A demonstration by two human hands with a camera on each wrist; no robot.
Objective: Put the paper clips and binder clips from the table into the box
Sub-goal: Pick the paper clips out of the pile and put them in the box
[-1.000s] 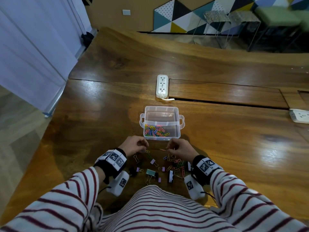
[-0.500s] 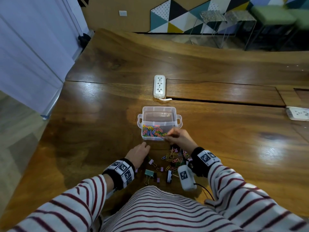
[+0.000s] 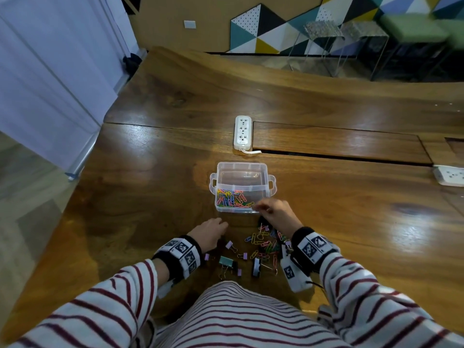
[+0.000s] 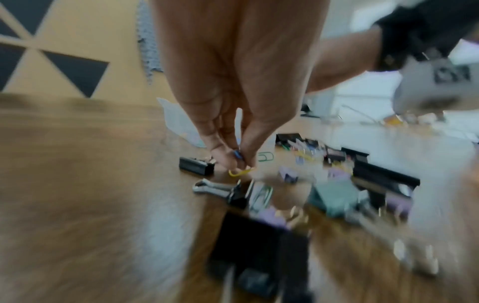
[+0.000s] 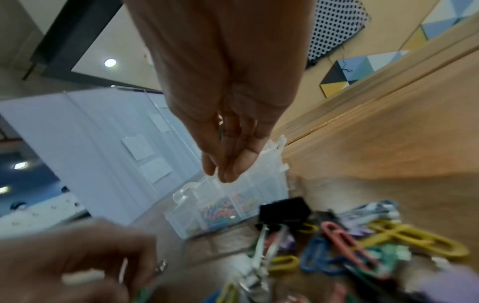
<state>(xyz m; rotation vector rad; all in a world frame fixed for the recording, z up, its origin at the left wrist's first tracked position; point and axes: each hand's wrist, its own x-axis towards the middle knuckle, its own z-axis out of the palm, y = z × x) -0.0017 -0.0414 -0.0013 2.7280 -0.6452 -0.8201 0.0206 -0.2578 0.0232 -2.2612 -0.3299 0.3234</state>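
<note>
A clear plastic box (image 3: 263,172) stands on the table, with several coloured paper clips (image 3: 232,198) in its near compartment. My right hand (image 3: 256,209) hovers over the box's near right corner; in the right wrist view its fingers (image 5: 234,170) hang loosely straight above the box rim (image 5: 269,151) and hold nothing I can see. My left hand (image 3: 223,226) is low at the left side of the loose pile (image 3: 263,244). It (image 4: 242,164) pinches a yellow paper clip (image 4: 239,173), and a blue one shows at the fingertips. Teal (image 3: 226,260) and black (image 3: 256,267) binder clips lie nearer me.
A white power strip (image 3: 242,131) lies behind the box, and another socket block (image 3: 449,175) sits at the right edge. A slot in the tabletop (image 3: 339,156) runs right from the strip. Small purple binder clips (image 3: 229,245) are scattered by my left wrist.
My right hand went from the pile up to the box's near right corner. My left hand drew back toward me to the pile's left side and pinched clips there.
</note>
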